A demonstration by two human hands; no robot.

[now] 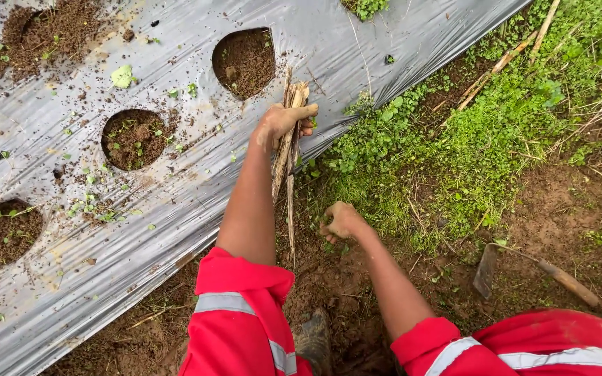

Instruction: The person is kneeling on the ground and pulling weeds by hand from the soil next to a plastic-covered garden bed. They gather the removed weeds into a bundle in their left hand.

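The left hand (283,120) is wrapped tight around a bunch of dry sticks (288,150) that poke out at 12 o'clock and hang down at 6 o'clock. The right hand (341,221) is curled shut, low on the dirt (343,278), at 5 o'clock from the left hand. A hoe (534,270) lies at 3 o'clock, well apart.

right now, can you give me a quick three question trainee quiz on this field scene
1. True or false: the left hand grips a bundle of dry split wooden sticks.
2. What does the right hand touch? A) silver plastic mulch sheet B) bare brown soil C) wooden-handled metal hoe
3. How many round soil-filled planting holes show in the sheet?

Key: 1 true. 2 B, fist closed at the ground; anything inside it is hidden. 3 four, one partly cut off at the top left.
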